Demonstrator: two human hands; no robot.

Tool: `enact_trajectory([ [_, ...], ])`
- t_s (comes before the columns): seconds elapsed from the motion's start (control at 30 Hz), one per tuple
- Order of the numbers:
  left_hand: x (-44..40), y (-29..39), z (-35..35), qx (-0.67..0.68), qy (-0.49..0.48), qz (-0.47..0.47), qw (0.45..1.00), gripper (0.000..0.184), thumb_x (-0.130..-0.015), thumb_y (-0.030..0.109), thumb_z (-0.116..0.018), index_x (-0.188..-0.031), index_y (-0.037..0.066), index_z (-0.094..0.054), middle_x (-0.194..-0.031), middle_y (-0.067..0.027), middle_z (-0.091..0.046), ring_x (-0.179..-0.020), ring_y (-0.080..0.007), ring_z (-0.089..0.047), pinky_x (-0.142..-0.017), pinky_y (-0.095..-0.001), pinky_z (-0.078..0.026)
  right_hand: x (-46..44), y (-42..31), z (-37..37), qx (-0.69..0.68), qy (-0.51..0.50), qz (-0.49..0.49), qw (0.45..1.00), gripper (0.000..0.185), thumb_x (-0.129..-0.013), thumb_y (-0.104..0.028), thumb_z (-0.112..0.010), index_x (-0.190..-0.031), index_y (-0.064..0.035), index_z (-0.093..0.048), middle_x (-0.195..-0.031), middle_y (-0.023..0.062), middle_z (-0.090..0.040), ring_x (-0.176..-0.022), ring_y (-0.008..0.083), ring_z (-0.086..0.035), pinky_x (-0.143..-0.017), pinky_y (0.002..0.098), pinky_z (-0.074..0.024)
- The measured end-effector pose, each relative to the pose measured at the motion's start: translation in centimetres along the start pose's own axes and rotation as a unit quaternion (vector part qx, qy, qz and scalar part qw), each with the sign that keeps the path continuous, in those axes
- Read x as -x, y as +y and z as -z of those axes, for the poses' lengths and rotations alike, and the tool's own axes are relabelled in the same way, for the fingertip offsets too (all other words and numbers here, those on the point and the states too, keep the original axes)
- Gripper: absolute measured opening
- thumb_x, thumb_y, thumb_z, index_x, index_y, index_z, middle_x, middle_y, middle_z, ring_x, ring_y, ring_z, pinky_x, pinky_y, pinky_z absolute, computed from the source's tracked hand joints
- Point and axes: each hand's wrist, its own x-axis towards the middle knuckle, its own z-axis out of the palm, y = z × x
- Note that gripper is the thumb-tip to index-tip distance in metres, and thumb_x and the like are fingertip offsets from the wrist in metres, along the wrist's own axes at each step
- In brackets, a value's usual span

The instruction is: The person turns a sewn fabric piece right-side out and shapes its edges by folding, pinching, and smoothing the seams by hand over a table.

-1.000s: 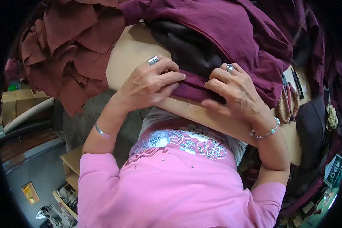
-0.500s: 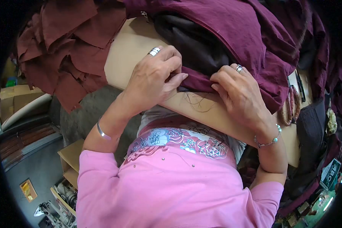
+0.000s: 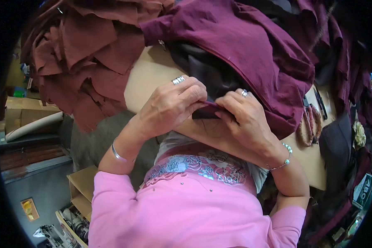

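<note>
A maroon garment [image 3: 256,49] lies across the pale tabletop [image 3: 149,72], its long zipper [image 3: 225,61] running along an opening that shows black lining [image 3: 215,78]. My left hand [image 3: 173,105], wearing a wide silver ring, pinches the near maroon edge [image 3: 211,104]. Close beside it, my right hand [image 3: 246,120] grips the same edge between thumb and fingers. Only a short stretch of folded cloth shows between the two hands. Below them, a few loose dark threads [image 3: 213,127] rest on the table.
Overlapping rust-brown cut fabric pieces [image 3: 87,45] hang at the left. On the right are a black pen [image 3: 320,102], brown beaded strands [image 3: 309,126] and dark cloth [image 3: 339,140]. A cardboard box [image 3: 82,182] and a machine [image 3: 51,235] stand at lower left.
My hands have come closer together along the maroon edge, which now looks pulled up between them. The whole view has shifted slightly, so the table and garment sit lower in it.
</note>
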Motion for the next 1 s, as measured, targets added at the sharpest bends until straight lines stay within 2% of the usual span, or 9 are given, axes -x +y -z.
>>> enact_trajectory([
  [0.1,-1.8,-1.6,3.0,-0.128,0.121,-0.077,0.981,0.024,-0.063,0.003,-0.066,-0.083,0.006,-0.053,-0.084,-0.0072,-0.053,-0.079,-0.0244,-0.052,-0.061,-0.0299,-0.044,0.1,0.6,0.4,-0.079,0.035,0.001,0.996,0.011,-0.069,-0.005,-0.057,-0.079,-0.0022,-0.054,-0.073,0.0113,-0.052,-0.07,0.028,-0.05,-0.063,0.0358,-0.0393],
  [0.2,-2.0,-4.3,4.8,-0.012,0.295,0.214,0.931,0.03,-0.077,0.005,-0.057,-0.105,0.001,-0.048,-0.087,-0.0086,-0.054,-0.086,-0.0155,-0.053,-0.069,-0.0278,-0.044,0.0,0.7,0.6,-0.116,0.021,-0.02,0.993,0.01,-0.07,-0.004,-0.057,-0.078,-0.0001,-0.054,-0.073,0.012,-0.053,-0.07,0.029,-0.051,-0.063,0.0364,-0.04],
  [0.3,-1.7,-9.4,5.2,0.084,0.271,0.241,0.928,0.036,-0.079,0.003,-0.052,-0.114,0.002,-0.045,-0.091,-0.0106,-0.054,-0.081,-0.0135,-0.055,-0.07,-0.0263,-0.045,0.1,1.0,0.2,-0.111,0.026,-0.005,0.993,0.01,-0.071,-0.003,-0.057,-0.08,0.0004,-0.055,-0.074,0.0124,-0.053,-0.071,0.029,-0.051,-0.063,0.0357,-0.0402],
  [0.4,-2.7,-11.1,5.1,-0.157,0.178,0.174,0.956,0.037,-0.081,0.004,-0.048,-0.118,0.003,-0.042,-0.097,-0.0109,-0.055,-0.084,-0.0123,-0.055,-0.073,-0.0248,-0.045,0.1,1.0,0.5,-0.138,0.024,-0.01,0.99,0.011,-0.071,-0.002,-0.056,-0.081,0.0009,-0.055,-0.076,0.0131,-0.054,-0.071,0.0294,-0.051,-0.064,0.0354,-0.0406],
  [0.5,-3.0,-13.2,5.9,0.161,0.116,0.27,0.942,0.04,-0.082,0.003,-0.046,-0.121,0.003,-0.04,-0.104,-0.0088,-0.054,-0.091,-0.0126,-0.053,-0.077,-0.0238,-0.044,0.0,0.8,1.2,-0.164,0.024,-0.02,0.986,0.013,-0.072,-0.002,-0.056,-0.084,0.0017,-0.055,-0.076,0.0136,-0.054,-0.072,0.0288,-0.052,-0.065,0.0335,-0.0411],
  [0.53,-3.0,-12.0,6.1,0.384,0.15,0.284,0.865,0.039,-0.082,0.003,-0.046,-0.121,0.005,-0.042,-0.102,-0.0049,-0.054,-0.092,-0.0105,-0.052,-0.077,-0.0229,-0.043,-0.1,0.9,1.3,-0.179,0.033,-0.02,0.983,0.013,-0.073,-0.003,-0.056,-0.085,0.0019,-0.055,-0.075,0.0135,-0.054,-0.071,0.0272,-0.052,-0.064,0.0323,-0.0411],
  [0.63,-2.2,-12.8,6.2,0.381,0.154,0.322,0.853,0.036,-0.082,0.004,-0.048,-0.118,0.005,-0.044,-0.102,-0.0039,-0.054,-0.09,-0.0093,-0.053,-0.075,-0.0222,-0.044,0.0,1.3,1.7,-0.217,0.058,-0.039,0.974,0.014,-0.075,-0.004,-0.056,-0.087,0.0025,-0.054,-0.072,0.0129,-0.052,-0.067,0.0224,-0.052,-0.062,0.029,-0.041],
  [0.9,-2.8,-15.0,4.5,0.213,0.165,0.263,0.926,0.022,-0.079,-0.001,-0.047,-0.101,0.001,-0.05,-0.09,-0.0039,-0.056,-0.081,-0.0115,-0.053,-0.074,-0.0255,-0.044,0.0,1.7,1.8,-0.26,0.088,-0.089,0.957,0.017,-0.077,-0.003,-0.055,-0.094,0.0018,-0.054,-0.074,0.0096,-0.056,-0.066,0.0119,-0.051,-0.062,0.0257,-0.0416],
  [1.0,-4.5,-14.1,6.3,-0.099,0.289,0.16,0.939,0.028,-0.072,-0.009,-0.04,-0.095,0.002,-0.053,-0.086,-0.009,-0.058,-0.082,-0.0173,-0.054,-0.075,-0.027,-0.042,0.1,1.6,2.1,-0.263,0.122,-0.08,0.953,0.02,-0.077,-0.002,-0.055,-0.097,0.0016,-0.054,-0.077,0.0081,-0.057,-0.071,0.0102,-0.051,-0.065,0.0237,-0.0416],
])
